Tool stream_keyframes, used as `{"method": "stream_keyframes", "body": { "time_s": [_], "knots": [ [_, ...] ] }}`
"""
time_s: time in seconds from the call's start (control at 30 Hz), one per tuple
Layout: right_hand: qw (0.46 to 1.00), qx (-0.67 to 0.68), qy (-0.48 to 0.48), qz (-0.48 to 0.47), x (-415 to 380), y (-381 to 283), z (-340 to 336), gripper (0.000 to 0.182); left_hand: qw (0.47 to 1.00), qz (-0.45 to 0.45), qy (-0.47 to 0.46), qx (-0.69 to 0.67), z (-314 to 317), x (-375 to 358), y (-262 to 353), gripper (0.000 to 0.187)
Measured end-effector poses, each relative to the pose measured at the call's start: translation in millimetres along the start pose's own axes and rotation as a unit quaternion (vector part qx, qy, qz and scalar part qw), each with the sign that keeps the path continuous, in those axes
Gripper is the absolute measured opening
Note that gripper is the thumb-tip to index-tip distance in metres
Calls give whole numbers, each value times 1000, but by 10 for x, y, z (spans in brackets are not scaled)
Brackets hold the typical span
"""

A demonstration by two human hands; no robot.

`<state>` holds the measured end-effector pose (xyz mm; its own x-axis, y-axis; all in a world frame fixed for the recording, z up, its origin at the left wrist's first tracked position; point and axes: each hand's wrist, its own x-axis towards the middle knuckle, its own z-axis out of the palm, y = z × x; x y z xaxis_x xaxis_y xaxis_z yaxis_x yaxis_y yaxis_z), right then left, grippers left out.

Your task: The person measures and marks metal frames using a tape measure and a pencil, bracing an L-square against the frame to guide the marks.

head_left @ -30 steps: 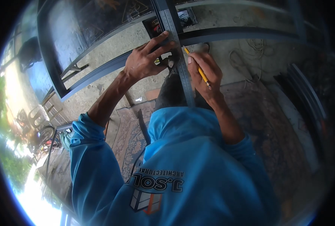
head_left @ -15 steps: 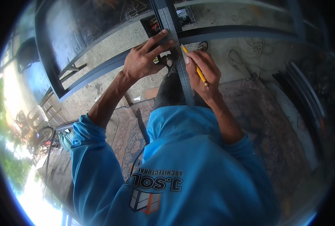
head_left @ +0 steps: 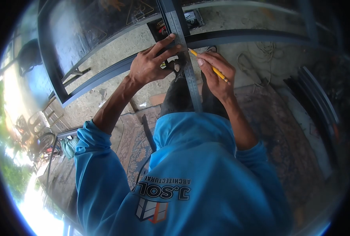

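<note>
A long steel ruler (head_left: pixel 190 78) lies along a dark metal bar (head_left: pixel 166 5), from the top of the view down toward my waist. My left hand (head_left: pixel 150 66) grips it from the left, with two fingertips on its edge and the thumb lower down by a dark, notched piece (head_left: pixel 176 67). In my right hand (head_left: pixel 219 74) a yellow pencil (head_left: pixel 218 73) is pinched between thumb and fingers. Its tip sits right at the ruler's right edge, just below where the bar meets a dark crosspiece (head_left: pixel 245 36).
Dark metal frames (head_left: pixel 100 80) with panels span the far side. An open box of small items (head_left: pixel 193 18) lies beneath the bar. Coiled cord (head_left: pixel 257 65) and dark strips (head_left: pixel 312 92) lie to the right. A patterned rug (head_left: pixel 269 118) covers the floor near me.
My right hand has shifted slightly right and tipped the pencil flatter, its point staying near the ruler's edge. The left hand and ruler are nearly unmoved.
</note>
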<state>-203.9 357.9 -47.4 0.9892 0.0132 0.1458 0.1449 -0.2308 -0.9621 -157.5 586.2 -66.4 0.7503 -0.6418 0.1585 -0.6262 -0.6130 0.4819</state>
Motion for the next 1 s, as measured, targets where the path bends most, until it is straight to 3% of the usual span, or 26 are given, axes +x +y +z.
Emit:
{"method": "stream_keyframes", "body": {
  "time_s": [0.2, 0.23, 0.27, 0.3, 0.37, 0.43, 0.47, 0.5, 0.53, 0.6, 0.63, 0.7, 0.73, 0.77, 0.8, 0.83, 0.87, 0.9, 0.93, 1.0],
  "knots": [
    [1000, 1, -9, 0, 39, 13, -14, 12, 1000, 5, 4, 5, 12, -2, -6, 73],
    [998, 31, -22, 43, -58, -33, -87, 10, 1000, 8, 7, 7, 7, -11, -1, 73],
    [978, -96, -157, 99, -254, 20, -238, 13, 1000, 2, -5, 4, -2, -18, 5, 72],
    [921, -225, -280, 148, -505, 131, -405, 17, 1000, -2, -11, 3, -14, 1, 11, 71],
    [796, -262, -382, 389, -791, 169, -588, 39, 1000, 0, -21, 6, 8, -22, -33, 76],
    [860, -96, -224, 448, -872, 66, -463, 47, 998, -22, -50, 11, 3, -76, -26, 78],
    [930, -71, -147, 330, -917, 141, -291, 45, 996, -45, -69, 18, 11, -83, -2, 75],
    [944, -32, -195, 265, -800, 259, -197, 42, 999, -35, -41, -8, 58, -83, -12, 70],
    [952, -84, -175, 238, -566, -166, -25, 46, 1000, 7, 5, -12, 90, -73, -45, 68],
    [876, -320, -249, 262, -226, -609, 140, 43, 1000, -2, 16, -11, 92, -58, 14, 69],
    [882, -317, -243, 250, -238, -518, 154, 43, 999, -41, 19, -7, 11, -63, 131, 71],
    [965, -177, -148, 122, -284, -179, 27, 36, 991, -91, 64, -70, -239, -45, 437, 75],
    [953, -127, -168, 218, -119, -330, -197, 34, 982, -116, 122, -86, -362, -19, 515, 75],
    [979, -113, -114, 126, -63, -38, -337, 23, 968, -157, 164, -104, -420, -102, 560, 75],
    [965, 69, -86, 236, 182, -578, -545, 14, 950, -202, 211, -108, -410, -225, 524, 72],
    [970, 89, -29, 222, 438, -770, -721, 14, 915, -289, 228, -164, -484, -342, 544, 63],
    [977, 116, 11, 179, 749, -445, -953, 15, 863, -335, 302, -227, -510, -429, 580, 53],
    [962, 152, 28, 224, 1119, -330, -1228, 13, 818, -407, 308, -265, -544, -528, 599, 45],
    [980, 27, 68, 186, 1555, 138, -1472, 12, 783, -412, 367, -288, -370, -696, 501, 38],
    [963, -42, 139, 227, 2369, 646, -1860, 14, 753, -435, 371, -326, -407, -805, 525, 34]
  ]
}}
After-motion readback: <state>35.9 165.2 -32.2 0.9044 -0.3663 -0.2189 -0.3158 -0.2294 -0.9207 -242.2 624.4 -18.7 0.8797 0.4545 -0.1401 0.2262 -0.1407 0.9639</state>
